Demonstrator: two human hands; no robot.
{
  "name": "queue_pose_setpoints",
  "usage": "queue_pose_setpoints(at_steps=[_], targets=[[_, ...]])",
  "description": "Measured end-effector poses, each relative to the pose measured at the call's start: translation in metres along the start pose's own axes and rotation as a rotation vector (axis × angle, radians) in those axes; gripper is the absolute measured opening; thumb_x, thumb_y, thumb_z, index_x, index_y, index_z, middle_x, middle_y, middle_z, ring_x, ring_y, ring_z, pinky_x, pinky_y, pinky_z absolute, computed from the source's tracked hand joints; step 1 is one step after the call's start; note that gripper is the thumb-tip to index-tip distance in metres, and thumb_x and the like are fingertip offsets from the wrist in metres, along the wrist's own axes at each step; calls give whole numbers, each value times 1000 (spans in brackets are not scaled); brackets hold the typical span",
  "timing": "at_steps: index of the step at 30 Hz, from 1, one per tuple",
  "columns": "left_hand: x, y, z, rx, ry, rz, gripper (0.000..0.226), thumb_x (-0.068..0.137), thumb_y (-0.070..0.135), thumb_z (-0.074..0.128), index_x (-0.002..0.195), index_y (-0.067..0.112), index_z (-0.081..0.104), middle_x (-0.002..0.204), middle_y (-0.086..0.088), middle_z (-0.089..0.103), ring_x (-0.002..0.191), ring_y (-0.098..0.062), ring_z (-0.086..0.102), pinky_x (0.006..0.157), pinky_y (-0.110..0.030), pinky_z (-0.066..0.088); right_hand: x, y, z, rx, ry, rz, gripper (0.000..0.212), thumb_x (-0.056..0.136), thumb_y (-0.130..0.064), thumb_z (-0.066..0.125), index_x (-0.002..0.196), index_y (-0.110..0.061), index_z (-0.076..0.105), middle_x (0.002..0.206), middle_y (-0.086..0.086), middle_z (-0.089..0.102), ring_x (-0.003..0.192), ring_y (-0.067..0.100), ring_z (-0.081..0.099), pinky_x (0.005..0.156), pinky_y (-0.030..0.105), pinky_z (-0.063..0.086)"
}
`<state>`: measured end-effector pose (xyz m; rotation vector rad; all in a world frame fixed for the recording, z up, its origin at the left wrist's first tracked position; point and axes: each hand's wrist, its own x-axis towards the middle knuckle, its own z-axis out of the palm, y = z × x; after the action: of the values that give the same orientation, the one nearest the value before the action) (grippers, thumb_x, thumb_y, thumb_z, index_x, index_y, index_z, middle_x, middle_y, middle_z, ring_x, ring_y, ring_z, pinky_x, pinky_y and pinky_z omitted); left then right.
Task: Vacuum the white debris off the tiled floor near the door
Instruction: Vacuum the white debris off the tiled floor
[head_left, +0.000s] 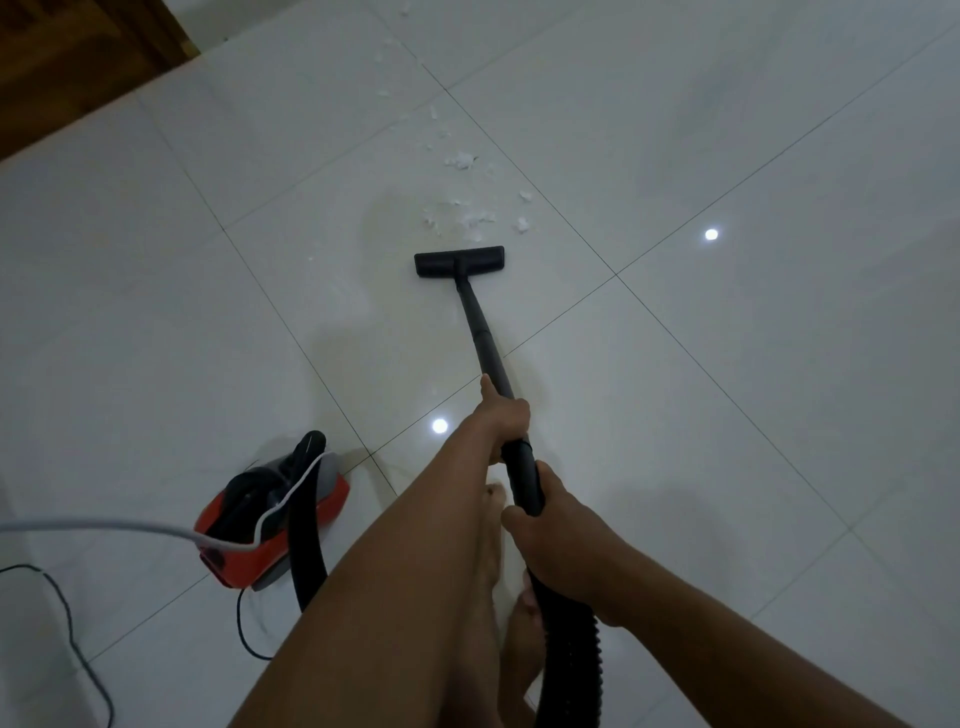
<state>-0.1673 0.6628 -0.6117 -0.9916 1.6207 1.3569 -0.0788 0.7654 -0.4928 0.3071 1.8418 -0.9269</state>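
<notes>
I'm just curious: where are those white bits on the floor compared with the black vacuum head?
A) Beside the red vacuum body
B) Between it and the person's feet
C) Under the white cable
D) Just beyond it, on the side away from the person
D: the white debris lies just past the floor head at the far end of the vacuum wand, trailing off toward the wooden door.

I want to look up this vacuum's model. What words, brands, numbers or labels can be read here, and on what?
None can be read.
The red vacuum body shows no legible brand or number.
The floor head and wand are plain black.
</notes>
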Motion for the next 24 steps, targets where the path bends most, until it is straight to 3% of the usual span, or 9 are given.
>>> queue_pose_setpoints(at_steps=[3,10,14,18,22,24], targets=[[10,13,-7,3,5,2,83,102,15,39,158,40,-18,136,-17,53,88,-23,59,72,-38,56,14,-9,-6,-8,1,3,63,105,-30,53,159,-29,21,111,8,60,82,15,60,80,30,54],[35,47,-24,-27,5,22,84,102,16,39,157,41,-19,139,-16,52,81,-20,58,59,-33,52,43,-37,-23,20,-37,27,67,104,-30,53,159,-33,16,105,10,57,78,24,64,87,44,62],[52,65,-32,-27,11,26,83,103,18,40,157,41,-19,144,-17,49,99,-26,62,69,-36,55,57,-56,-35,50,-62,43,67,105,-27,52,159,-35,14,99,11,58,66,20,64,69,36,62],[67,83,-41,-34,15,30,83,103,17,40,157,41,-19,145,-18,49,96,-24,58,74,-37,56,69,-74,-45,84,-77,42,68,106,-24,51,160,-35,12,94,10,56,55,15,60,50,26,54],[75,100,-49,-50,12,23,84,102,16,40,157,43,-18,146,-19,49,112,-29,63,74,-36,56,81,-90,-54,92,-86,41,68,106,-22,51,160,-36,11,94,11,56,50,13,60,45,24,52],[79,109,-54,-52,14,19,84,102,16,40,157,43,-18,147,-19,49,121,-32,61,78,-38,56,87,-98,-57,62,-83,38,68,105,-23,50,159,-36,11,95,11,57,52,14,61,51,27,57]])
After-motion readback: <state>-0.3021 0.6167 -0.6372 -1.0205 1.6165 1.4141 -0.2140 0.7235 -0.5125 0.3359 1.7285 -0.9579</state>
